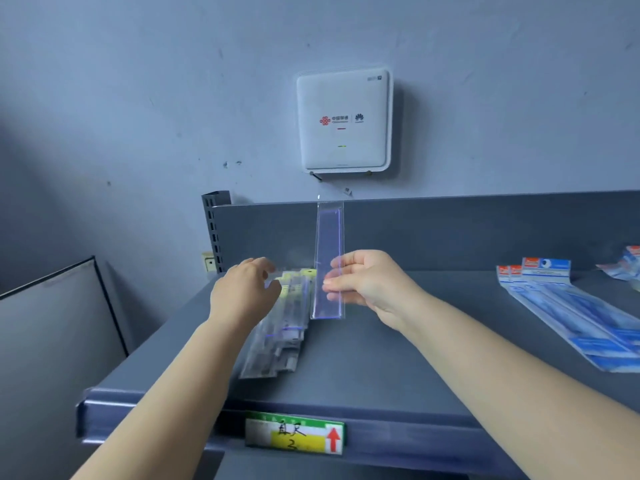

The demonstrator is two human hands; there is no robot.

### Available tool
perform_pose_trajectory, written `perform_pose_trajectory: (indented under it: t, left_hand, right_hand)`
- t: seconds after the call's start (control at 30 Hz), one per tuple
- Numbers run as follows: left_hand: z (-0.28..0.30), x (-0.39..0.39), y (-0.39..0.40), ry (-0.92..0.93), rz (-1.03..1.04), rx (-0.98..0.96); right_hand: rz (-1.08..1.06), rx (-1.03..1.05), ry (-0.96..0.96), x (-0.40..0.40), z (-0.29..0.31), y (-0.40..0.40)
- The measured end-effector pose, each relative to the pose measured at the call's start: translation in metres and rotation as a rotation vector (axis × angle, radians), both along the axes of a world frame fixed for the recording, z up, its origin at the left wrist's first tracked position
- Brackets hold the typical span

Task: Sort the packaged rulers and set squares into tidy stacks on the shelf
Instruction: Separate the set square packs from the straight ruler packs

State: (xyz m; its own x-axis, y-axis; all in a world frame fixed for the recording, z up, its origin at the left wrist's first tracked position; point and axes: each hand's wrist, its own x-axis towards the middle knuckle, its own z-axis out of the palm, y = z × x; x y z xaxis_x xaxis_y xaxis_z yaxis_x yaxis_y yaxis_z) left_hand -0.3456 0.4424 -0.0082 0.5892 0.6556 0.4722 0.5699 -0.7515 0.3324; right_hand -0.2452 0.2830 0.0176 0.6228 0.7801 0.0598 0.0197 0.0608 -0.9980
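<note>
Clear plastic makes much of the scene hard to read: the pile of packaged rulers (280,327) on the grey shelf (398,358) is blurred and see-through, so the number of packs in it cannot be told, and its far end is covered by the left hand (244,292). The fingertips of that hand are smeared by motion — they are seen curled down over the top of the pile, but whether a pack is pinched cannot be told. At the right edge, blue-printed packs (571,317) are cut off by the frame, and what they contain is not readable.

A single transparent ruler in its sleeve (328,261) is held upright by the right hand (367,282), just right of the pile. It is pinched along its right edge near the lower half, with the thumb seen through the plastic and the fingers (337,289) pressed together on it. Its bottom end hangs just above the shelf — the top reaches the shelf's back panel (467,230).

A white router box (343,121) is fixed to the wall above, and a handwritten price label (294,436) is clipped to the shelf's front rail.
</note>
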Motion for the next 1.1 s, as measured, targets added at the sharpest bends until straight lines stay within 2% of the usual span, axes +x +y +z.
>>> perform_pose_trajectory:
  t: [0.1, 0.13, 0.2, 0.23, 0.3, 0.43, 0.6, 0.73, 1.1]
  left_hand:
    - [-0.003, -0.005, 0.01, -0.037, -0.001, -0.058]
    - [-0.004, -0.005, 0.012, -0.033, 0.0, -0.072]
    - [-0.006, -0.005, 0.012, -0.001, -0.004, -0.075]
    - [-0.007, -0.004, 0.012, 0.021, -0.009, -0.056]
    - [-0.006, -0.001, 0.008, 0.063, -0.02, 0.018]
    - [0.006, 0.014, -0.014, 0.139, -0.043, 0.208]
    - [0.02, 0.047, -0.062, 0.202, -0.108, 0.38]
    - [0.024, 0.082, -0.116, 0.236, -0.201, 0.456]
    - [0.016, 0.188, -0.302, 0.248, -0.409, 0.461]
  right_hand:
    - [0.022, -0.052, -0.003, -0.005, 0.001, 0.025]
    - [0.012, -0.179, -0.106, -0.006, -0.001, 0.03]
    - [-0.072, -0.486, -0.506, 0.0, -0.008, 0.032]
    - [-0.126, -0.559, -0.708, 0.004, -0.01, 0.029]
    - [-0.192, -0.568, -0.937, 0.011, -0.008, 0.019]
    - [-0.301, -0.588, -1.234, 0.026, 0.001, -0.014]
    - [-0.438, -0.718, -1.65, 0.046, 0.005, -0.061]
    - [-0.457, -0.821, -1.737, 0.068, 0.001, -0.11]
    - [-0.482, -0.985, -1.628, 0.147, -0.008, -0.293]
